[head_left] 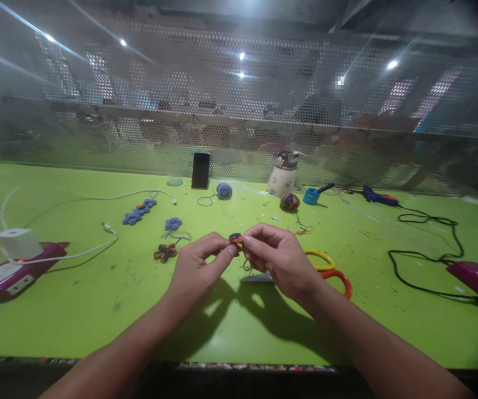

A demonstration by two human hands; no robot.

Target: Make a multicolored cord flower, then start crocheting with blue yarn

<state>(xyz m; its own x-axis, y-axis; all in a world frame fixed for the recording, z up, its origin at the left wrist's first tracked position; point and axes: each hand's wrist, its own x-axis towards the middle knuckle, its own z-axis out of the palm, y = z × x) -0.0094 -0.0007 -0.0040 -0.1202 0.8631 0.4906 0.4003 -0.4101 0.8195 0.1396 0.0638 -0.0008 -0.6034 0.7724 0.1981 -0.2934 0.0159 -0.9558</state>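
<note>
My left hand (201, 263) and my right hand (283, 260) meet over the middle of the green table. Between their fingertips is a small crocheted piece (235, 239) in dark and orange yarn, pinched from both sides. Scissors (345, 280) with yellow and red handles lie under and beside my right hand, partly hidden by it. To the left of my left hand are a dark and orange crocheted flower (165, 252), a blue crocheted flower (173, 224) and a strip of blue flowers (140, 211). A multicoloured yarn ball (289, 201) rests farther back, its loose strand trailing forward.
A blue yarn ball (224, 192), an upright phone (200, 170), a pale jar (281, 178) and a blue pot (311, 196) stand along the back. A glue gun (380, 196) trails its black cable rightward. Purple power strips (23, 277) sit at both sides; white cables cross the left.
</note>
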